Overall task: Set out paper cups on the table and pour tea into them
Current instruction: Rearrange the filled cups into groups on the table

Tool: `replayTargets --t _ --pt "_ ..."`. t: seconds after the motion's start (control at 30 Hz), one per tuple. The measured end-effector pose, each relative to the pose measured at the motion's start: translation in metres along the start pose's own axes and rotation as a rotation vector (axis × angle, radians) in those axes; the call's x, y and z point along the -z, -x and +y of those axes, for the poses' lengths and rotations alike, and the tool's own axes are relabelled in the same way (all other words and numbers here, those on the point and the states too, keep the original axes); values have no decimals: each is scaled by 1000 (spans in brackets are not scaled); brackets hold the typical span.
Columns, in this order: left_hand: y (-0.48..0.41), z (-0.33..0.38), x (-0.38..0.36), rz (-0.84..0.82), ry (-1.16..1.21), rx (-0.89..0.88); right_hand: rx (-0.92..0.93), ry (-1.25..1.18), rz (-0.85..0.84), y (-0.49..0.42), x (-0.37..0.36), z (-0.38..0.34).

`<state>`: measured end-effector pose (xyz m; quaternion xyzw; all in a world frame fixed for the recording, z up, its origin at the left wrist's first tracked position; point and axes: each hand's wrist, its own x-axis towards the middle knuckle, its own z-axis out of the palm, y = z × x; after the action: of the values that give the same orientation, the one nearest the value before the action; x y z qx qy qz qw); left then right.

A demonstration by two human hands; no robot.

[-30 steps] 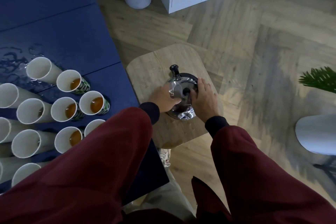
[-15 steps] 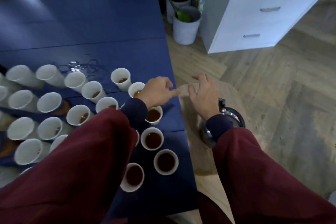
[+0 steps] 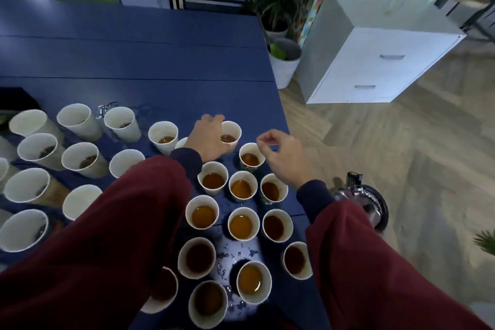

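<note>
**Tea poured across the blue table, both hands over the far cups**

We see white paper cups (image 3: 202, 215) standing upright in a loose crowd on the dark blue table (image 3: 160, 61), from its left edge to its right edge. The cups near us and to the right hold amber tea (image 3: 243, 225) well up their walls. In the nearest ones it looks darker brown. The cups on the left (image 3: 26, 187) show only a small dark trace at the bottom, and a few of them look bare inside. Some cups have a green print on the outer wall. A puddle (image 3: 237, 249) of spilled drops shines on the table between the near cups, and more wet marks lie at the far side of the group.

Our left hand (image 3: 211, 139) lies against the left side of the far cup (image 3: 231, 132), which holds a little tea. The fingers are blurred, so we cannot tell whether they grip it. Our right hand (image 3: 286, 161) hovers just right of another tea cup (image 3: 250, 159), fingers loosely curled, thumb and forefinger nearly meeting, holding nothing. Both arms wear maroon sleeves (image 3: 120, 222) with dark cuffs.

A shiny steel kettle (image 3: 361, 195) with a black knob sits off the table's right edge, partly hidden by the right sleeve. Farther off stand a white plant pot (image 3: 284, 67) and a white cabinet (image 3: 375, 67) with two drawers.
</note>
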<state>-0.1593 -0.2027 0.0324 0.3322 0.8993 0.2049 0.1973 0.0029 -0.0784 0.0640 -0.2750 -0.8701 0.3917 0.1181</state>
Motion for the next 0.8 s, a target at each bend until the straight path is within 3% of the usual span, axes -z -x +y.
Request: replayTargets --t 0.23,0.4,0.6,0.8 --pt "-33 -9 -18 -78 -72 -33 6 -12 -40 -12 -10 2" --pt "-45 -5 -33 -99 9 -20 15 -10 -79 -33 -7 11" --pt "-46 2 -24 -2 107 65 -9 28 -149 -57 -10 27" --pt "-47 42 22 136 151 -64 38 -42 -215 -77 -26 27"
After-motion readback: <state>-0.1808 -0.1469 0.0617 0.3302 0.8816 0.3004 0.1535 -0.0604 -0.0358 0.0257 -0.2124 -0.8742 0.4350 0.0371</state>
